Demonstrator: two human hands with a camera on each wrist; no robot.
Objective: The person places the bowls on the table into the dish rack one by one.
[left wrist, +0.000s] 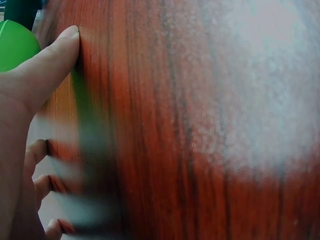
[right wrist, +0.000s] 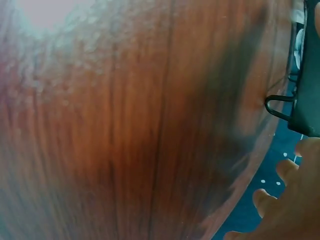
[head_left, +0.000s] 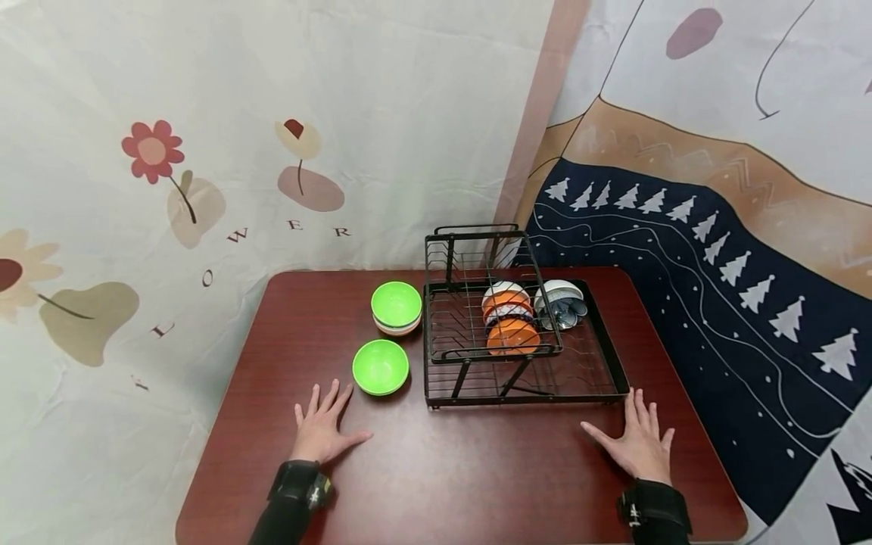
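Note:
My left hand [head_left: 320,431] rests on the table with its fingers spread, just below a green bowl [head_left: 381,368]. Behind that bowl stands a second green bowl [head_left: 397,304], stacked on paler ones. In the left wrist view the thumb [left wrist: 55,55] touches the wood near a green bowl [left wrist: 17,47]. My right hand [head_left: 642,448] lies spread at the front right corner of a black two-tier dish rack [head_left: 524,399], fingertips right at its rim. On the rack, orange and white bowls [head_left: 512,337] stand on edge in a row, with grey-white bowls [head_left: 562,303] to their right.
The reddish-brown table [head_left: 477,477] has rounded corners. A pale cloth with printed flowers [head_left: 151,151] hangs behind it, and a dark blue cloth with white trees [head_left: 736,269] hangs at the right. A black wire loop [right wrist: 277,106] sticks out under the rack.

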